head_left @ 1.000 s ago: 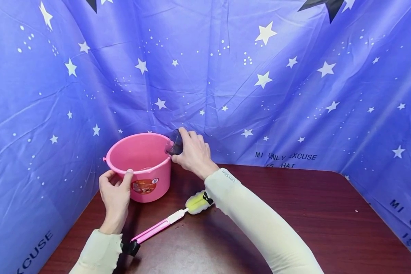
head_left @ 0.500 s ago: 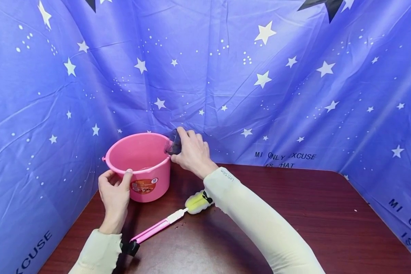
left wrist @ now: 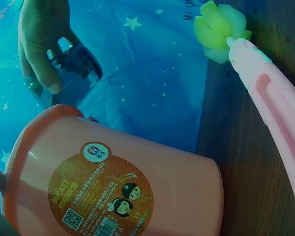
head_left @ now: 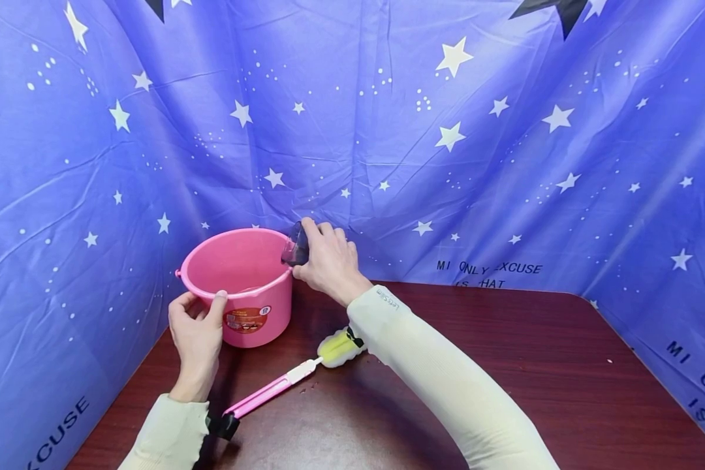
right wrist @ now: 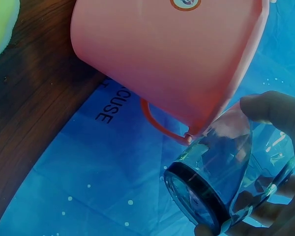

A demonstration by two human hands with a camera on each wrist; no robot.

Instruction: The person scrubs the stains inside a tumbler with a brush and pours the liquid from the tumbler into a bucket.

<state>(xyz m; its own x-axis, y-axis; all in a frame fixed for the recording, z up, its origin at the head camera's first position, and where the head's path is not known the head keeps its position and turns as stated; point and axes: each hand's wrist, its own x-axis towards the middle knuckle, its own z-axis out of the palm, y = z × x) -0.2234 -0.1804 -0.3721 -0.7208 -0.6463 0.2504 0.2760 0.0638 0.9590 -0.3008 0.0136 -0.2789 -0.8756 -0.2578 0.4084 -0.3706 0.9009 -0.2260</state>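
A pink bucket [head_left: 279,303] stands upright on the table in the head view, its round orange label facing me. My left hand [head_left: 196,336] grips its near left rim, thumb over the edge. At the bucket's right rim, my right hand [head_left: 331,264] holds a dark, see-through cup [head_left: 296,248], tipped sideways with its mouth toward the bucket. The right wrist view shows the clear cup [right wrist: 216,162] with a thick base, fingers and thumb around it, its side against or close to the rim. Whether liquid runs out cannot be seen; a little liquid seems to lie inside the bucket.
A cleaning brush with a yellow and white sponge head [head_left: 337,350] and a pink handle [head_left: 261,396] lies in front of the bucket, between my forearms. Small drops dot the dark wood table [head_left: 476,365] near it. A blue star-printed cloth [head_left: 388,163] encloses the table.
My right hand has shifted very slightly left with the cup, still at the bucket's rim. The left hand, bucket and brush look the same.
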